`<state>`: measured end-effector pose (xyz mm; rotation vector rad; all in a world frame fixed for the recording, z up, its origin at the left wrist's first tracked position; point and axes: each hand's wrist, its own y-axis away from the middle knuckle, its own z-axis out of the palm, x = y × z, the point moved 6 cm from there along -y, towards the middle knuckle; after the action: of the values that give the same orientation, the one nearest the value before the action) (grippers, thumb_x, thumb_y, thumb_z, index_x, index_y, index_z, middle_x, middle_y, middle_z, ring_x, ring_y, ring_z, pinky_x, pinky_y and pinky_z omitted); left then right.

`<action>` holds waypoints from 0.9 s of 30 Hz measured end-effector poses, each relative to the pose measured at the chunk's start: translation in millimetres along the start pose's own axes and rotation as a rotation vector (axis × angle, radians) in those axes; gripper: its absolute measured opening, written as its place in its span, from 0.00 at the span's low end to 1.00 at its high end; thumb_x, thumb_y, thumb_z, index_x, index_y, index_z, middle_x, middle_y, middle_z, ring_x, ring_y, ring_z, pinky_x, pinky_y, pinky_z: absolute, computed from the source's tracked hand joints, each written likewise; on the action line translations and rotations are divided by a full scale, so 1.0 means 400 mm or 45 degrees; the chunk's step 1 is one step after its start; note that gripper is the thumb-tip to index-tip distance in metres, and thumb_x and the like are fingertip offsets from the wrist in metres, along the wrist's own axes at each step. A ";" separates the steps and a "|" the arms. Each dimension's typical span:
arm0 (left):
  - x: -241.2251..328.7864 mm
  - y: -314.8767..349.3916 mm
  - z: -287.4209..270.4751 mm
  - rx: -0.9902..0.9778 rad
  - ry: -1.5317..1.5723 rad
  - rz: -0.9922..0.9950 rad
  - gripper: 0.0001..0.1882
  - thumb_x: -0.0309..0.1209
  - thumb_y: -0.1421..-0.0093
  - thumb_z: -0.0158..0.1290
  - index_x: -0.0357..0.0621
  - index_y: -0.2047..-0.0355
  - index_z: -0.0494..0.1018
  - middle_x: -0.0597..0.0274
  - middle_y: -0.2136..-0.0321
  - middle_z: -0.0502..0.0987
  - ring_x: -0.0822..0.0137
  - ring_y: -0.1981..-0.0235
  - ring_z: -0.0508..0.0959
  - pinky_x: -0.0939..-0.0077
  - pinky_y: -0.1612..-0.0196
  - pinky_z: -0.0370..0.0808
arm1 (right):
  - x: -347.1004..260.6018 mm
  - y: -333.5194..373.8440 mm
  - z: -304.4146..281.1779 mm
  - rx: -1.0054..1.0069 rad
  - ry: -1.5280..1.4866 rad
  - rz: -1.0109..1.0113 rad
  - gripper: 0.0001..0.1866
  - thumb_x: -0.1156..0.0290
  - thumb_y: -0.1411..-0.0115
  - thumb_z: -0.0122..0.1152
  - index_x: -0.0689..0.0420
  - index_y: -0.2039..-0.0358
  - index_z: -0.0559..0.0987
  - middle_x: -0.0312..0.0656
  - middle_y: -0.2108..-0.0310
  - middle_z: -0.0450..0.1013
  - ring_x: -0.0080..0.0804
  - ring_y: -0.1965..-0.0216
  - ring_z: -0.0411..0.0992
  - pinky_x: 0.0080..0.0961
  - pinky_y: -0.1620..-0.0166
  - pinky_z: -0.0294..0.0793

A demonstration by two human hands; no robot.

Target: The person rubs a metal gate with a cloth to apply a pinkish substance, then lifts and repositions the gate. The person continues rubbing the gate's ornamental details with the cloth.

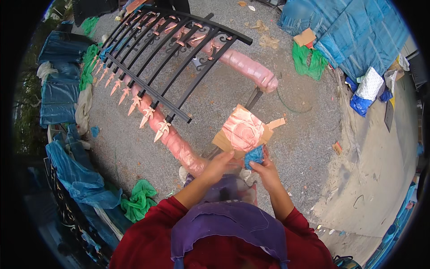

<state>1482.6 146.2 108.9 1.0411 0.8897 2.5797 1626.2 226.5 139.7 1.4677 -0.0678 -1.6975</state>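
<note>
My left hand [218, 167] grips the lower left edge of a piece of cardboard [242, 127] smeared with copper-coloured paint. Its thumb lies on top; the other fingers are mostly hidden. In my right hand [267, 170] is a crumpled blue pad [254, 155], pinched at the cardboard's lower right corner. Whether the pad is sponge or bunched plastic, I cannot tell. Ahead to the left, a black metal fence panel [163, 58] with copper-coloured spearheads [148, 115] and scrolls lies across two pink plastic-wrapped supports [246, 67]. Both hands are apart from the panel.
Grey gravelly ground [215, 101] surrounds the supports. Blue sheeting covers stacks at left [62, 96] and far right [345, 31]. Green plastic [139, 199] lies near my left arm, more green plastic [309, 60] at far right. White and blue bags [369, 89] sit at right.
</note>
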 end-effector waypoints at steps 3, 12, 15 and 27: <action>-0.018 -0.020 0.078 0.142 -0.053 0.022 0.19 0.44 0.36 0.44 0.38 0.60 0.70 0.60 0.66 0.73 0.68 0.63 0.74 0.75 0.59 0.71 | -0.021 0.002 -0.079 -0.106 0.006 0.110 0.16 0.72 0.45 0.60 0.59 0.55 0.72 0.34 0.64 0.73 0.20 0.65 0.69 0.19 0.61 0.66; 0.019 -0.065 -0.017 0.701 0.263 0.247 0.13 0.44 0.37 0.47 0.47 0.66 0.68 0.69 0.75 0.70 0.75 0.74 0.71 0.78 0.70 0.69 | -0.149 -0.120 -0.206 -0.020 0.404 -0.298 0.18 0.75 0.50 0.63 0.62 0.57 0.75 0.37 0.62 0.72 0.23 0.62 0.70 0.21 0.57 0.69; 0.068 -0.067 -0.020 0.800 0.464 0.333 0.13 0.43 0.36 0.46 0.48 0.67 0.67 0.69 0.78 0.70 0.75 0.77 0.71 0.79 0.74 0.69 | -0.208 -0.172 -0.175 -0.153 0.940 -0.416 0.19 0.78 0.52 0.64 0.63 0.57 0.75 0.39 0.60 0.72 0.24 0.59 0.70 0.22 0.56 0.69; 0.401 -0.198 0.146 0.671 0.625 0.736 0.19 0.42 0.32 0.34 0.36 0.62 0.64 0.52 0.67 0.75 0.64 0.68 0.77 0.73 0.65 0.76 | -0.408 -0.372 -0.037 -0.405 0.234 -0.287 0.28 0.79 0.48 0.61 0.65 0.47 0.63 0.42 0.58 0.72 0.26 0.57 0.70 0.23 0.53 0.68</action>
<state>1404.9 300.9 182.8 0.8777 1.6688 3.2615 1544.1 427.9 181.0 1.4198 0.4627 -1.6485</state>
